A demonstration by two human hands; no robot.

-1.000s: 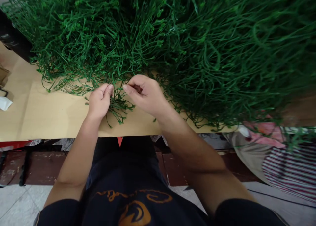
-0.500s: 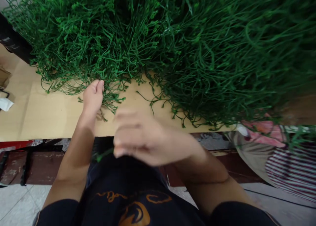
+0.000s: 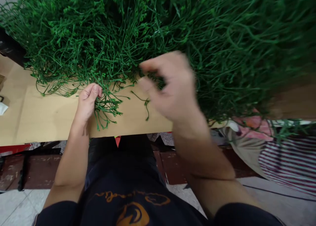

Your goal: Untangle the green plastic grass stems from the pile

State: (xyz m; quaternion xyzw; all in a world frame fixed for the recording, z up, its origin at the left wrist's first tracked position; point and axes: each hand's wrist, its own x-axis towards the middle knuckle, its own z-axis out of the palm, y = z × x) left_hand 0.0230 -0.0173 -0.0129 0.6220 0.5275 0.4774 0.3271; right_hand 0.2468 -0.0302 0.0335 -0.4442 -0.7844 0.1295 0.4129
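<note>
A big heap of thin green plastic-looking stems (image 3: pixel 98 38) with small branched tips fills the upper part of the head view. My left hand (image 3: pixel 88 97) is closed around a small bunch of these stems (image 3: pixel 108 104), whose tips hang out to the right of the fist. My right hand (image 3: pixel 170 84), blurred by motion, is over the front edge of the heap. Its thumb and index finger are apart, and nothing shows between them but stems behind. A few loose stems (image 3: pixel 147 109) lie on the board between the two hands.
The tan tabletop (image 3: pixel 49 117) has its front edge close to my body. A dark cylindrical object (image 3: pixel 12 50) lies at the left. At the right sits another person in a striped garment (image 3: pixel 288 166), with pink cloth (image 3: pixel 259 129) beside them. A brown bench (image 3: pixel 39 170) is below.
My right hand has swung up and forward from near my body to the heap, its fingers parting; the green bit by it is gone. My left hand has shifted slightly, still gripping stems.
</note>
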